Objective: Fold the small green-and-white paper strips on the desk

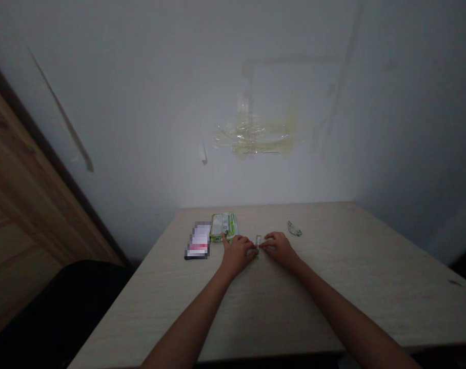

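A small wrapper [258, 239] lies near the middle of the surface [313, 318], between the two hands. It is green and pale, and its long axis runs nearly from 12 to 6 o'clock, one end toward the wall [140, 128] and the other toward the person. Which end is its top is too small to tell.

The left hand [238, 253] sits at 9 o'clock of the wrapper, back upward, its fingers bent and drawn narrow at the wrapper's edge; one outer finger sticks out toward 11 o'clock, by the near edge of a green packet [225, 225]. The right hand [282, 249] is at 3 o'clock, also back upward, fingers reaching left, close together, to the opposite edge. Whether either hand actually pinches the wrapper I cannot tell. Both forearms slant inward from the near edge.

From the wrapper, the packet lies at 10 o'clock with a phone [198, 241] just beside it at 9, and a crumpled wrapper [294, 229] at 2.
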A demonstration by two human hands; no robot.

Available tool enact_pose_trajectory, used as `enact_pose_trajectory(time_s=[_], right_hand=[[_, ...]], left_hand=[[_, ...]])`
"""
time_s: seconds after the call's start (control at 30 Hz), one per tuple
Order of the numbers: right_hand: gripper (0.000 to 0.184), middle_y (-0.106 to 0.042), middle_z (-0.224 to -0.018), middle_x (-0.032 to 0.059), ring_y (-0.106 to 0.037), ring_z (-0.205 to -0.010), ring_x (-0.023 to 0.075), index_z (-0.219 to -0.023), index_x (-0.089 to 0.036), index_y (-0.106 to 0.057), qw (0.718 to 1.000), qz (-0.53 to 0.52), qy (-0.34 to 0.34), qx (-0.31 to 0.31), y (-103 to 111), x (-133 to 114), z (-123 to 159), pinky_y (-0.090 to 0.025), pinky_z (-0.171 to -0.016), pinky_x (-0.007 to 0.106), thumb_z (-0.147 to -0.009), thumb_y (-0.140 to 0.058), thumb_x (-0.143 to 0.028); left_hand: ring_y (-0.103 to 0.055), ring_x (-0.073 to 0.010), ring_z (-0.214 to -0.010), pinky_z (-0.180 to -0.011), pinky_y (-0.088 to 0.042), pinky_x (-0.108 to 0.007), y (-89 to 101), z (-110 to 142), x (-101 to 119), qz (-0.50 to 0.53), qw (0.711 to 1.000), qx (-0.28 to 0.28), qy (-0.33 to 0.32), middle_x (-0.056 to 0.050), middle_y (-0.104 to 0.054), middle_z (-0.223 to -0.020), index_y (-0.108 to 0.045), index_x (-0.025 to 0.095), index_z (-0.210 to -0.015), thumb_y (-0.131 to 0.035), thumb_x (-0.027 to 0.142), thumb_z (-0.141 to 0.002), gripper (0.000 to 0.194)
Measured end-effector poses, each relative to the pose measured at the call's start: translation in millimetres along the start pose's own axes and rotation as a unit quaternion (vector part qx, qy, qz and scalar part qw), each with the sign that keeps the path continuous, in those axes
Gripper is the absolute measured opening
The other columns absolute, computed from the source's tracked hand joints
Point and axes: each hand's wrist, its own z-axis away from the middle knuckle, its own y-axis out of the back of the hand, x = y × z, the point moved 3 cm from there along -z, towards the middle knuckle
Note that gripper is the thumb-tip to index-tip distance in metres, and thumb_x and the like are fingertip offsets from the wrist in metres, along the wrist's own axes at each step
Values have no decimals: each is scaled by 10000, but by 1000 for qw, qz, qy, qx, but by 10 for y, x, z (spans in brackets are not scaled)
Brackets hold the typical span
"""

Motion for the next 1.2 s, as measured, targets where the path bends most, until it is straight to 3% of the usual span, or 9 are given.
enact_pose_trajectory(time_s=[0.33, 0.67, 0.87, 1.03, 1.2], right_hand=[[133, -662, -1015, 64, -566, -998, 220, -887, -291, -788, 1000, 4, -19, 1, 16, -62, -16, -447, -925, 363, -819, -680, -251], [160, -624, -1102, 105, -530, -1081, 252, -933, -272, -790, 996, 9, -89, 4, 17, -63, -43, -419, -976, 388, -829, -670, -294], [169, -628, -1092, 99, -543, -1066, 248, -938, -275, -788, 996, -18, -88, 13, 17, 1, -46, -416, -974, 389, -831, -658, -289], [176, -639, -1057, 94, -544, -1056, 240, -930, -268, -790, 996, -39, -81, 17, 10, 60, -37, -414, -984, 387, -826, -649, -270], [162, -644, -1056, 92, -544, -1049, 244, -911, -271, -793, 997, -36, -69, 15, -4, 46, -27, -425, -966, 393, -812, -666, -291]], left_hand=[[-548, -255, -1112, -1083, 42, -737, 9, 9, -6, -3, 1000, 7, 4, -2, -695, -1020, -704, 348, -1006, -596, 415, -880, 180], [-539, -247, -1114, -1075, 89, -734, -12, -2, -14, 11, 1000, -5, 3, -10, -696, -1038, -712, 329, -962, -617, 391, -874, 144], [-549, -243, -1103, -1062, 99, -743, -34, -2, -25, 4, 1000, -1, 6, -4, -694, -1037, -695, 325, -980, -613, 401, -876, 153], [-537, -236, -1130, -1103, 65, -701, -64, 2, -39, -12, 1000, -1, 3, -6, -684, -1081, -631, 386, -1178, -599, 413, -885, 296], [-533, -234, -1133, -1141, 15, -654, -73, 9, -34, -24, 1000, -7, -1, -21, -684, -1081, -667, 370, -1144, -564, 410, -907, 262]])
